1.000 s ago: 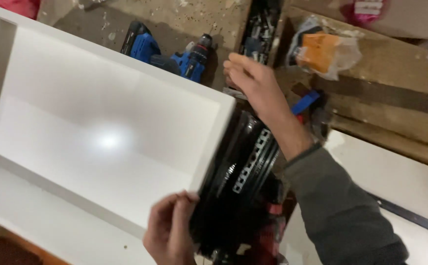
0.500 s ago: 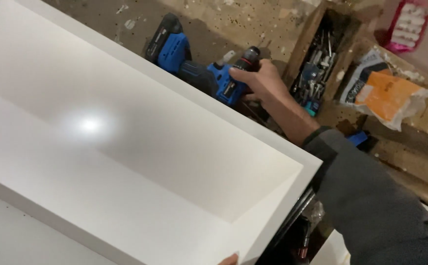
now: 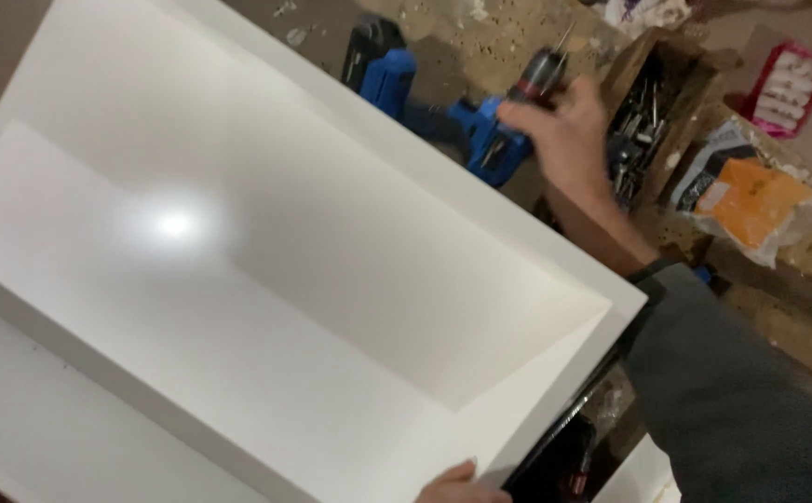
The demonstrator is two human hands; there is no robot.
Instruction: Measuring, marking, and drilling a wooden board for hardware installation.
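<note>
While the right hand (image 3: 564,126) clasps the blue-and-black cordless drill (image 3: 480,130) lying on the dusty wooden surface (image 3: 480,42), left hand (image 3: 462,484) fingers, grip unclear, touch the white box-shaped cabinet's (image 3: 266,279) edge. Drill grasped, not yet raised; no screw driven.

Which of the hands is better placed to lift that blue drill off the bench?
The right hand: it is already closed around the blue drill near its chuck. The left hand is down at the near edge of the white cabinet box, far from it.
</note>
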